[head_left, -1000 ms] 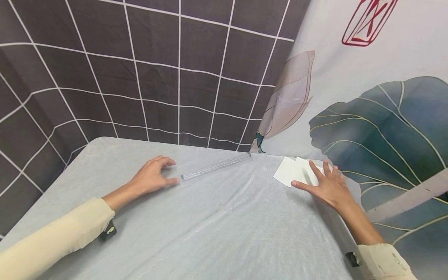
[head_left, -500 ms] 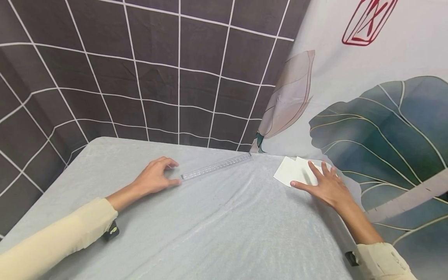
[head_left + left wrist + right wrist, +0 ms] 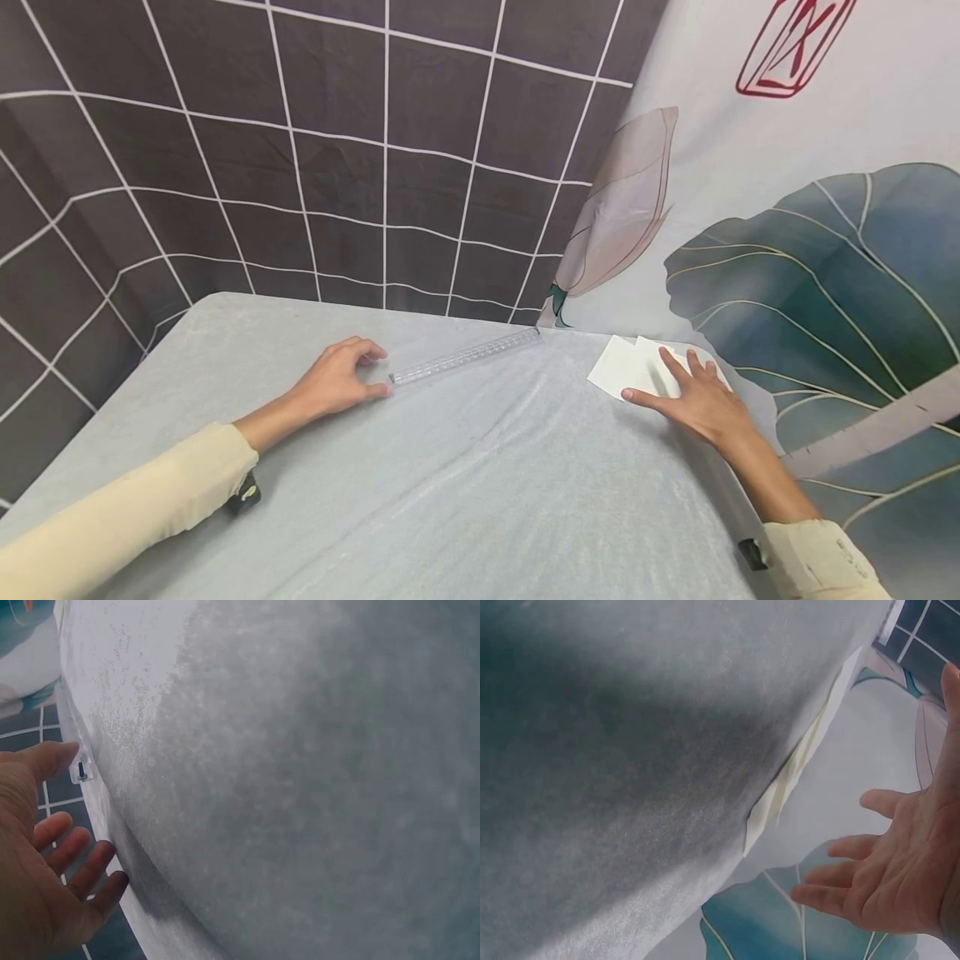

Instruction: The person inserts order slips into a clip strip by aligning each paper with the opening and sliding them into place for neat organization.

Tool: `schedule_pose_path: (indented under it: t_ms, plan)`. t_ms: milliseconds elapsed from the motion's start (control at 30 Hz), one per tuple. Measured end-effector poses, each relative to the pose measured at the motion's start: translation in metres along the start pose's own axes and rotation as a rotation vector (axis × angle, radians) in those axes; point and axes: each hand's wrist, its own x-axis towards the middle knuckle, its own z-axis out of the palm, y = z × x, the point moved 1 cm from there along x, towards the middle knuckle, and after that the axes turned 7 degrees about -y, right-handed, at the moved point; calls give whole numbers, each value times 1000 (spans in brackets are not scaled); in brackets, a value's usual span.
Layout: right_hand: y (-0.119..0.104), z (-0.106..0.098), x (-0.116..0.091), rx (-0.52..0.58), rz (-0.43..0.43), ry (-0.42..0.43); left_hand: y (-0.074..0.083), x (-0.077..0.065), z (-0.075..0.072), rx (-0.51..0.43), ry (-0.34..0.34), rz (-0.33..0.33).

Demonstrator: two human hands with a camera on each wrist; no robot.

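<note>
A long, clear plastic piece (image 3: 465, 357), narrow and ridged like a tube or a strip, lies slantwise on the grey cloth. My left hand (image 3: 335, 379) is at its near left end, thumb and fingers bent and apart. In the left wrist view the thumb is beside the clear end (image 3: 81, 771), which has a dark slot; I cannot tell whether they touch. White paper sheets (image 3: 626, 365) overlap at the table's far right. Above them hovers my right hand (image 3: 705, 402), fingers spread, covering part of them. The right wrist view shows that hand (image 3: 900, 859) apart from the sheets (image 3: 799, 761).
The grey cloth-covered table (image 3: 465, 492) ends at a dark grid-patterned curtain (image 3: 330, 167) at the back. To the right hangs a white cloth (image 3: 712, 167) with leaf and petal prints, close to the table's right edge.
My left hand has edged slightly right, towards the clear piece's near end. The right hand stays nearly in place over the sheets, its fingers shifting a little.
</note>
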Motion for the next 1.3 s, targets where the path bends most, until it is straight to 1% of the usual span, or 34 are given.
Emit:
schedule_pose_path:
  t_ms: [100, 267, 533, 667, 800, 967, 1067, 1133, 1300]
  plan:
    - [0, 0, 0, 0, 0, -10, 0, 0, 2, -8, 6, 19]
    - [0, 1, 0, -3, -3, -12, -6, 3, 9, 34, -15, -6]
    - [1, 2, 1, -11, -3, -5, -16, 9, 16, 16, -18, -16]
    - [1, 2, 1, -9, -3, -3, -13, 9, 17, 14, -18, -8]
    - [2, 2, 1, -6, -6, -4, -4, 7, 14, 17, -11, 5]
    - [2, 3, 1, -6, -4, -5, 7, 3, 9, -36, 6, 35]
    - [2, 3, 1, -6, -3, -7, 8, 3, 9, -41, -7, 19]
    - [1, 3, 1, -4, -5, -6, 4, 4, 12, -22, -15, 2]
    - [0, 3, 2, 0, -3, -9, -4, 7, 18, -2, -13, 17]
